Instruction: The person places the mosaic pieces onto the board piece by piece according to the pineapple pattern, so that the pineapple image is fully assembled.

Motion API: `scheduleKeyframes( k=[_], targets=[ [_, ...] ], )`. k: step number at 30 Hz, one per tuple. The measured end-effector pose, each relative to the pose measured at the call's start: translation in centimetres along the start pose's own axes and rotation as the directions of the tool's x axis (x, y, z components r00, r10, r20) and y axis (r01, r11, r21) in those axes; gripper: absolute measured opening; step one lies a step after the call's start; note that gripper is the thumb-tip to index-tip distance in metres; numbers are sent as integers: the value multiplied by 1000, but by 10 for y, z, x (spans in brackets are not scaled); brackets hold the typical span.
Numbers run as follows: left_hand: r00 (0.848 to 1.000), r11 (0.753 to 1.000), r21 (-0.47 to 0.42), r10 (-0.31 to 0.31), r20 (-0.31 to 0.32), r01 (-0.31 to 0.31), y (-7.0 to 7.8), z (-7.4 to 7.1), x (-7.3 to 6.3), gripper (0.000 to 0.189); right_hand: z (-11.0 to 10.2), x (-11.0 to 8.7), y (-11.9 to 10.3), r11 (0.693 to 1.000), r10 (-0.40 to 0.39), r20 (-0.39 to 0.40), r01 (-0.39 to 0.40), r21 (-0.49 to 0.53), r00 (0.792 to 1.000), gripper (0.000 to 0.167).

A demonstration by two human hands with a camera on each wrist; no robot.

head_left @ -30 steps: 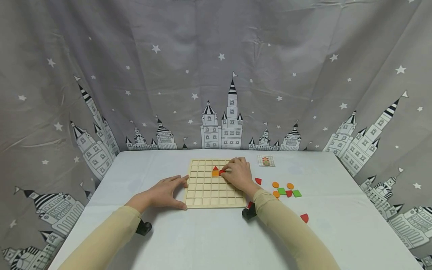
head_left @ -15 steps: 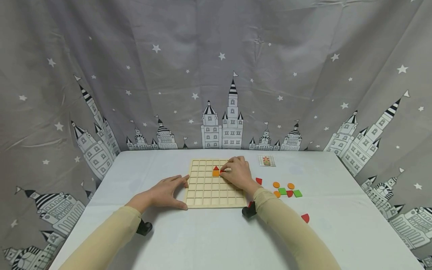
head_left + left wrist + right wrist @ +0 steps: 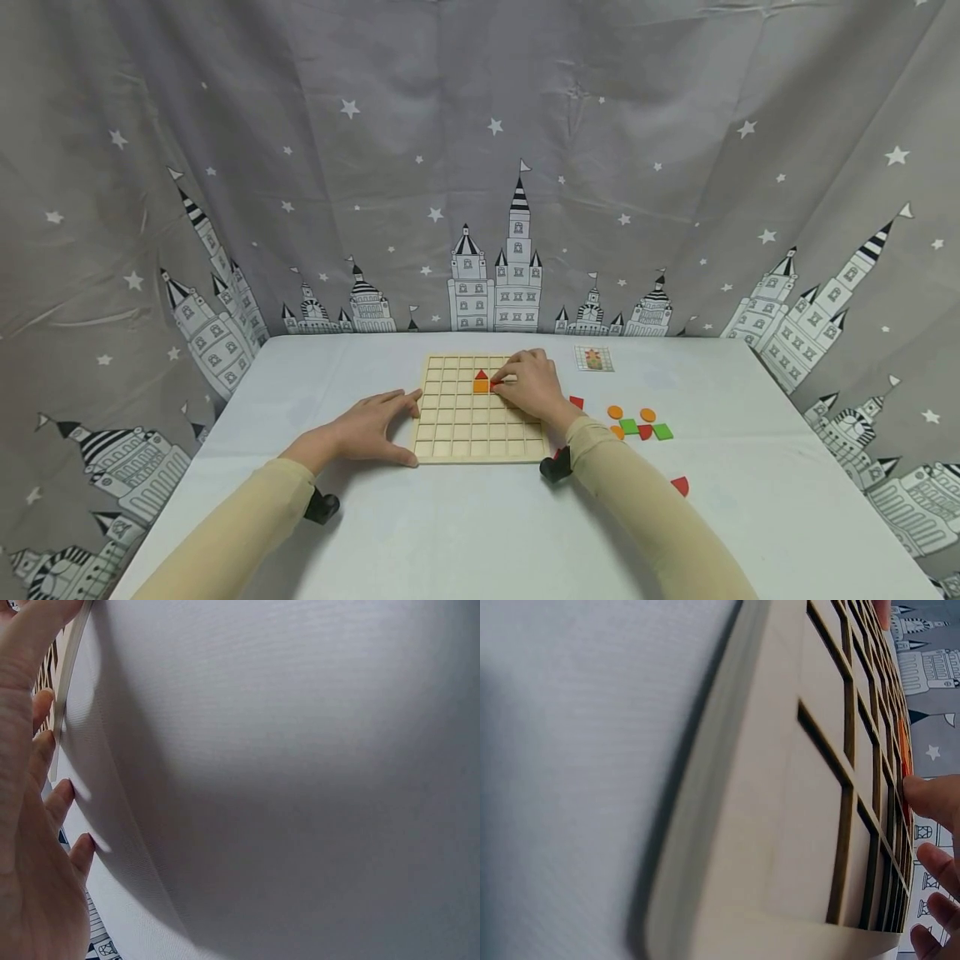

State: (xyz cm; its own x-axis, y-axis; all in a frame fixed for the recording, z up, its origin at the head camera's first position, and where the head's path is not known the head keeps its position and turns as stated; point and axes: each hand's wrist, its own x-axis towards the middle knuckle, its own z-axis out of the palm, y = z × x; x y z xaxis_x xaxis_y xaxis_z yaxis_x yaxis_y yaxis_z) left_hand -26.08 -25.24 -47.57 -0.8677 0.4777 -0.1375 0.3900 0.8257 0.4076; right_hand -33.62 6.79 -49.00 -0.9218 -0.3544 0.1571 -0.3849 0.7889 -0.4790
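A pale wooden grid board lies flat on the table. My left hand rests against the board's left side, thumb and fingers spread along its edge and front corner. Over the board's upper right, my right hand pinches a small red piece, mostly hidden by the fingertips, so its exact shape cannot be told. It sits just right of an orange square, above which a red triangle lies in its cell. In the right wrist view the thumb is on the red piece, low at the grid.
Right of the board lie orange discs, green pieces and red quarter-round pieces. Behind them is a picture card with a grid. One red piece is close to the right wrist. A grey castle-print curtain stands behind the table.
The right fingertips have shifted very slightly at the red piece beside the orange square. My left hand stays at the board's edge, and the loose pieces have not moved.
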Motion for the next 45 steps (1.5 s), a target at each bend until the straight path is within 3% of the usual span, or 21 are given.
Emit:
scheduleKeyframes(
  k=[14,20,27,33,38,45],
  targets=[
    [1000,1000,1,0,1,0,-3,1,2,70,-5,1,3,1000,15,-15,-15,-8,1000,16],
    [1000,1000,-12,-1,4,1,-2,2,1,71,-34,-3,15,999,33,-35,-33,3,999,25],
    [1000,1000,-14,-8,2,8,-1,1,1,71,-72,-18,48,997,64,-60,-66,-33,996,27],
    [1000,1000,4,-7,-6,7,-4,3,2,71,-87,-38,74,990,98,27,-94,-107,995,26],
    [1000,1000,4,-3,-10,3,-4,4,1,71,-87,-55,86,980,86,109,-64,-189,990,21],
    [1000,1000,8,8,-14,-8,-3,3,2,72,-82,-67,97,979,69,103,-47,-200,992,21]
  ],
)
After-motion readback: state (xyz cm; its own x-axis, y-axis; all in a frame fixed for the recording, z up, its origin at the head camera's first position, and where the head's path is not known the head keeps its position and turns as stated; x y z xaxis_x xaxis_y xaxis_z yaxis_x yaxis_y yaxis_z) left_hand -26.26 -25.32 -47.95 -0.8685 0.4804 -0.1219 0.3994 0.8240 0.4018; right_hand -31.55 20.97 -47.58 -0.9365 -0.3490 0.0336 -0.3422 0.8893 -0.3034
